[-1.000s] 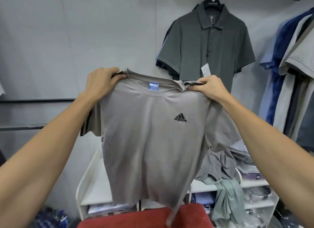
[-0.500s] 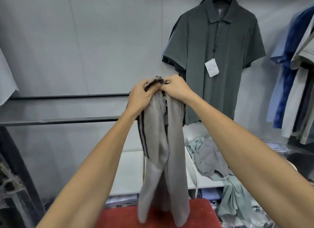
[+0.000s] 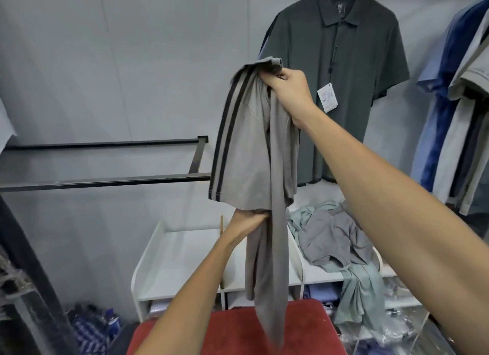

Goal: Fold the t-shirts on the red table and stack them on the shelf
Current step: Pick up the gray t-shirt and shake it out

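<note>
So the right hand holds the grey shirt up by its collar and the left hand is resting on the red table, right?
Not quite. The head view shows the left hand gripping the grey shirt midway down, above the red table. The right hand does hold it up by the collar.

A red bench [image 3: 304, 325] sits at the bottom of the view. Behind it stands a white shelf [image 3: 148, 262] with raised sides. A heap of crumpled grey and pale-green shirts [image 3: 336, 238] lies on its top tier at the right, one trailing down over the front edge.
</note>
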